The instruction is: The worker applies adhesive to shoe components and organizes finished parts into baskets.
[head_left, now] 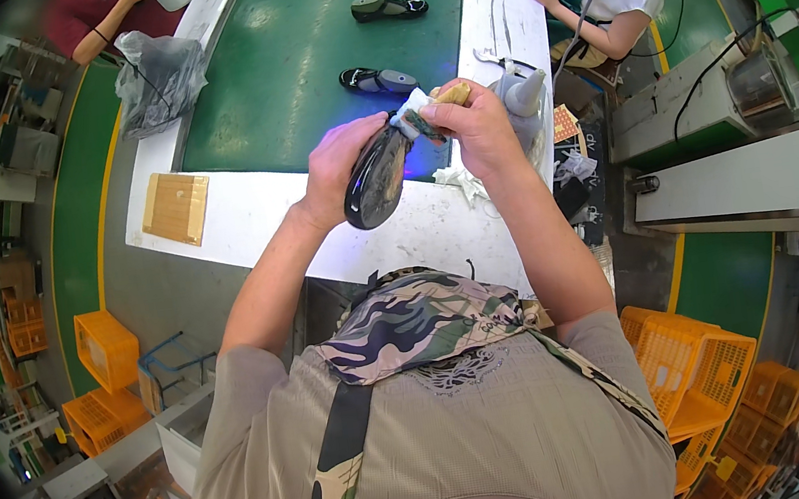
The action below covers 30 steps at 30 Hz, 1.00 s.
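My left hand (340, 168) is closed round a glossy black shoe (378, 184), which is tilted with one rounded end toward me. At its far end my right hand (480, 130) pinches a small white cloth-like piece (410, 113) with dark green on it, pressed against the shoe. A tan, stubby thing (453, 93) shows at the fingers of that hand; its kind is unclear. Beyond my hands, a black and grey shoe (379, 80) lies on the green conveyor belt (276, 74), with another such shoe (388, 8) farther off.
A white table edge (250, 224) borders the belt, with a tan board (176, 209) at left and a plastic bag (160, 79) behind it. A grey nozzled container (523, 97) and crumpled white scraps (461, 181) sit at right. Co-workers stand or sit at both far sides; orange crates (693, 367) flank me.
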Each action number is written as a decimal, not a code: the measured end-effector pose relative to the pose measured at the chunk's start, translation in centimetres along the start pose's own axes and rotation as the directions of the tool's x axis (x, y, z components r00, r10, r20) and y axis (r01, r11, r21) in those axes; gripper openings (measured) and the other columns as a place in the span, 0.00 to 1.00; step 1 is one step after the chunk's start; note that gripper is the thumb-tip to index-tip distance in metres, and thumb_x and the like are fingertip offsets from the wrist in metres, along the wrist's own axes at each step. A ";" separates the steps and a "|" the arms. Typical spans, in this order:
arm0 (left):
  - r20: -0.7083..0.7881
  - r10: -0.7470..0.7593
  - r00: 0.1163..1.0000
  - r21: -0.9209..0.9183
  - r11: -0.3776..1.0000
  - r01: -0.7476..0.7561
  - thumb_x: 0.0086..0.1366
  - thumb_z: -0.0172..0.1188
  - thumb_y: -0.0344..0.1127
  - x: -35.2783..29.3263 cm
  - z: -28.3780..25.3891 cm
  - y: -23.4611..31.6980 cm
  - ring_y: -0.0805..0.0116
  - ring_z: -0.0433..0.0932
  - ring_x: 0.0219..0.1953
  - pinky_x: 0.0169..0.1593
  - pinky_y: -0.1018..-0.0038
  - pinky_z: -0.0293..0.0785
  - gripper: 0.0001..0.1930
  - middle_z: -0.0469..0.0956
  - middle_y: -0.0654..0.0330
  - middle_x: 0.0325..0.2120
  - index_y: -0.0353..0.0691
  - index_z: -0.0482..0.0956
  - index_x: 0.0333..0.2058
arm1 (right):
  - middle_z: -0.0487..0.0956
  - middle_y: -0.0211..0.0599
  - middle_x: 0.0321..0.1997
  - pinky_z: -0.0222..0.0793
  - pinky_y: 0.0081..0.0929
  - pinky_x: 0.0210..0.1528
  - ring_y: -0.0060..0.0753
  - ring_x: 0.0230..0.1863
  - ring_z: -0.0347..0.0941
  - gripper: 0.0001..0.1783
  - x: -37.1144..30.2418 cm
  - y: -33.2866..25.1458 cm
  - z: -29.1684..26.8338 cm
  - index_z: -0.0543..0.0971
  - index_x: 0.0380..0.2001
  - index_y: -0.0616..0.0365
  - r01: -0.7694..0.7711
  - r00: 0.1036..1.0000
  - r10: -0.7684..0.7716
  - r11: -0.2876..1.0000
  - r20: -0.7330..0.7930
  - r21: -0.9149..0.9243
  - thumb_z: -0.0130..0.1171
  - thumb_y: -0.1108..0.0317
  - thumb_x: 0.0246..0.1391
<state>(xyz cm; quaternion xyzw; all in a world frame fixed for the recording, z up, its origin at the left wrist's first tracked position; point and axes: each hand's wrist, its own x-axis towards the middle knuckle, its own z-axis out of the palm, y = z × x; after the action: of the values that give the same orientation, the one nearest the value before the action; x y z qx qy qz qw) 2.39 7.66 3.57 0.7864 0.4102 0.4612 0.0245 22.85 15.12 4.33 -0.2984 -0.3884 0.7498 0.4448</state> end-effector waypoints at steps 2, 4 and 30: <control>0.010 -0.037 0.999 0.012 0.999 0.037 0.45 0.72 0.32 0.0 0.3 0.1 0.53 0.81 0.40 0.45 0.65 0.75 0.29 0.80 0.50 0.40 0.34 0.74 0.48 | 0.75 0.31 0.28 0.70 0.22 0.33 0.21 0.28 0.71 0.13 -0.1 -0.4 0.0 0.74 0.31 0.60 0.029 0.999 -0.029 1.000 0.021 -0.010 0.67 0.78 0.44; 0.018 -0.073 0.997 0.022 0.997 0.072 0.44 0.72 0.33 0.1 0.6 0.5 0.54 0.81 0.39 0.45 0.65 0.75 0.29 0.80 0.52 0.39 0.35 0.74 0.48 | 0.75 0.31 0.28 0.70 0.22 0.32 0.21 0.28 0.71 0.13 -0.4 -1.0 0.2 0.73 0.31 0.60 0.059 0.997 -0.058 0.998 0.041 -0.020 0.67 0.78 0.44; 0.830 -0.351 0.433 -0.317 0.342 0.885 0.35 0.71 0.34 1.2 -0.3 0.2 0.69 0.76 0.39 0.47 0.74 0.71 0.33 0.78 0.60 0.36 0.32 0.74 0.45 | 0.75 0.36 0.39 0.66 0.21 0.47 0.23 0.42 0.69 0.12 1.7 -2.4 -1.7 0.72 0.28 0.58 0.360 0.925 -0.272 0.853 0.266 -0.378 0.65 0.80 0.44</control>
<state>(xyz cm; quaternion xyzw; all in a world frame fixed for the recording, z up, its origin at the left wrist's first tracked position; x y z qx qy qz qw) 2.58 8.27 4.70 0.5629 0.4399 0.2341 0.6594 24.51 17.89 5.26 -0.2406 -0.6275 0.5913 0.4458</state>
